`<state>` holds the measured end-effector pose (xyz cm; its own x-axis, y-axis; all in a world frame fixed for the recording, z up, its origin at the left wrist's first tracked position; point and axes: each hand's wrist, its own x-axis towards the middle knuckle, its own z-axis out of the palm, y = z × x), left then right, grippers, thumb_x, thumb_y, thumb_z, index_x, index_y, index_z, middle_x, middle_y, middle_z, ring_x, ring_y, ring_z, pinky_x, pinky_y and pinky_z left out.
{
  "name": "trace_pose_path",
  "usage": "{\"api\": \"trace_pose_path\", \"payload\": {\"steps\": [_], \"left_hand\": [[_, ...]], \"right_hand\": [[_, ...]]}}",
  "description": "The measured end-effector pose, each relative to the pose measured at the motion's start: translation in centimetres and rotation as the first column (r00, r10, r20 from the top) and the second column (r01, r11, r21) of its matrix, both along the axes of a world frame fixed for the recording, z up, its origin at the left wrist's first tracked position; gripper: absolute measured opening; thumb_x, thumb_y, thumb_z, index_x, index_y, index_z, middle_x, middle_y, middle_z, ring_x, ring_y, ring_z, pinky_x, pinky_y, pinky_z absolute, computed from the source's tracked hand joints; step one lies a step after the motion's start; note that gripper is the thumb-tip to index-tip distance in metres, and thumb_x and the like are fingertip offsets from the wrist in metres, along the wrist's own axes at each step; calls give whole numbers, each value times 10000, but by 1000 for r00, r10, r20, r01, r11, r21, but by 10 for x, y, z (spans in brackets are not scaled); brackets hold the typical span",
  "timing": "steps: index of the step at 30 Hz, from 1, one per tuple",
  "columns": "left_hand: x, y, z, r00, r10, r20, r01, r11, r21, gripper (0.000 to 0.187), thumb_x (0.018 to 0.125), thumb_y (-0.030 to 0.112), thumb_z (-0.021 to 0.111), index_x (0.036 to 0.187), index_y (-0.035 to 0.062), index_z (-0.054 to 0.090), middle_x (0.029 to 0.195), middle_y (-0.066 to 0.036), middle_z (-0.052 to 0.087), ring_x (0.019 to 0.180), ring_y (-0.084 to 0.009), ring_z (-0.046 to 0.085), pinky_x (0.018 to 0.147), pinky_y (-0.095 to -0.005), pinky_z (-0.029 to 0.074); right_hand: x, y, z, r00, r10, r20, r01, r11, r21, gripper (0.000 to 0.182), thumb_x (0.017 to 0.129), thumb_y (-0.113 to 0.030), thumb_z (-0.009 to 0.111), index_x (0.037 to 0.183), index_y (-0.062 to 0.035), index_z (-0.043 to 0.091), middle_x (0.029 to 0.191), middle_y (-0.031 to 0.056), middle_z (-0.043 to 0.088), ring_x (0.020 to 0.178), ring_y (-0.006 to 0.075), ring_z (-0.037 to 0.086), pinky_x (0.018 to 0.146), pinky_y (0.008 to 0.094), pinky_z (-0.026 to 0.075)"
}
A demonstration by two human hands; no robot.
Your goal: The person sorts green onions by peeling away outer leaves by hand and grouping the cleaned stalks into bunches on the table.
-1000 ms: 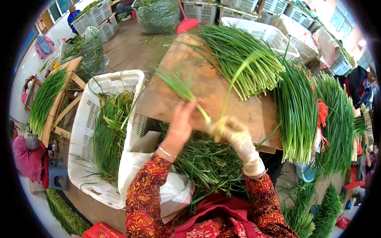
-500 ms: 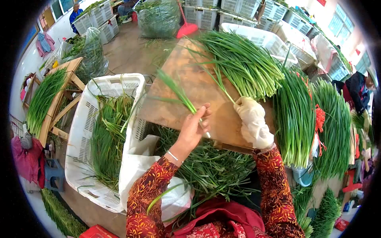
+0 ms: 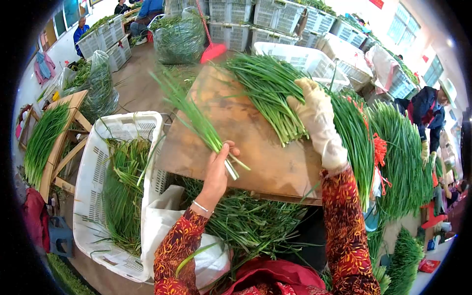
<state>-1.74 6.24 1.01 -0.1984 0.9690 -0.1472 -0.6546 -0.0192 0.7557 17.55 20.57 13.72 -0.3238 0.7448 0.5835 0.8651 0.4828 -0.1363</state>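
Observation:
My left hand [image 3: 220, 167] is bare and closed round the white ends of a small bunch of green stalks [image 3: 196, 120], whose leaves spread toward the upper left above the wooden board [image 3: 265, 167]. My right hand [image 3: 317, 118] wears a pale glove and lies at the right side of the large pile of green stalks [image 3: 270, 88] on the board. The glove's fingers bend at the pile's edge; whether they pinch any stalk is hidden. Beside my right forearm hang long tied bundles of stalks [image 3: 351, 142] with red strings [image 3: 379, 150].
A white crate [image 3: 81, 196] with loose leaves stands left of the board. Cut leaves [image 3: 250, 216] lie below the board's near edge. Stacked crates [image 3: 228, 37] and a red dustpan [image 3: 214, 51] are at the back. A person [image 3: 425, 113] stands at the right; others sit far back.
My right hand has moved up from the board's near right part to the pile's right side. The bunch in my left hand looks fuller, and that hand has shifted left and down.

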Motion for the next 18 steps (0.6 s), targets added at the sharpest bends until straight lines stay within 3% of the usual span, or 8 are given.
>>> {"api": "trace_pose_path", "payload": {"steps": [3, 4, 6, 7, 10, 13, 14, 18], "left_hand": [[-5, -1, 1, 1000, 1, 27, -1, 1000, -7, 190, 915, 206, 432, 989, 46, 501, 794, -39, 554, 753, -145, 552, 668, -304, 495], [-6, -2, 1, 1000, 5, 24, -4, 1000, -28, 190, 914, 210, 433, 989, 50, 502, 795, -37, 552, 748, -144, 551, 659, -307, 505], [-10, -1, -3, 1000, -7, 20, 7, 1000, -12, 181, 912, 206, 435, 990, 57, 501, 816, -35, 547, 736, -143, 548, 641, -323, 520], [-11, -1, -3, 999, -2, 37, 2, 1000, 0, 177, 911, 205, 438, 991, 60, 501, 827, -35, 544, 730, -141, 544, 641, -331, 523], [-12, 0, 0, 999, -13, 41, 13, 1000, 9, 176, 904, 211, 454, 1000, 67, 483, 848, -21, 534, 698, -115, 541, 657, -346, 530], [-16, 0, 1, 999, 23, 29, -24, 999, 29, 184, 906, 217, 447, 1001, 65, 488, 874, -10, 533, 682, -99, 531, 663, -366, 528], [-18, 0, 2, 999, 24, 26, -25, 999, 25, 184, 906, 217, 447, 1001, 65, 488, 874, -10, 533, 682, -99, 531, 663, -366, 528], [-25, -2, 5, 998, 56, 4, -56, 998, 25, 188, 910, 222, 439, 1004, 70, 495, 853, 8, 528, 666, -75, 511, 664, -353, 524]], "right_hand": [[6, 37, 2, 966, -197, 167, 187, 979, 76, 736, 681, -556, 608, 1159, -18, 458, 1101, 129, 550, 1029, 279, 526, 874, 359, 400], [7, 41, 1, 966, -203, 162, 192, 978, 85, 736, 681, -556, 608, 1159, -18, 458, 1101, 129, 550, 1029, 279, 526, 874, 359, 400], [1, 46, 2, 898, -322, 299, 419, 834, -360, 821, 626, -619, 618, 1161, -16, 460, 1018, 133, 599, 948, 279, 578, 840, 348, 425], [-3, 44, -4, 900, -292, 324, 405, 835, -372, 873, 589, -654, 617, 1166, -19, 459, 957, 134, 625, 895, 267, 606, 810, 332, 441], [-15, 39, -24, 902, -254, 349, 352, 902, -252, 560, 685, -469, 629, 1045, -53, 526, 911, 130, 620, 856, 256, 601, 767, 341, 448], [-26, 30, -58, 931, -262, 253, 234, 963, 137, 156, 827, -131, 446, 948, -84, 533, 783, 94, 579, 753, 249, 549, 652, 359, 422], [-29, 27, -66, 929, -265, 260, 211, 953, 216, 137, 829, -113, 445, 940, -82, 519, 773, 83, 577, 753, 227, 554, 651, 355, 424], [-66, -30, -82, 920, -119, 373, 98, 992, 74, 94, 827, -121, 447, 901, -110, 503, 800, 62, 579, 750, 215, 551, 629, 337, 426]]}}
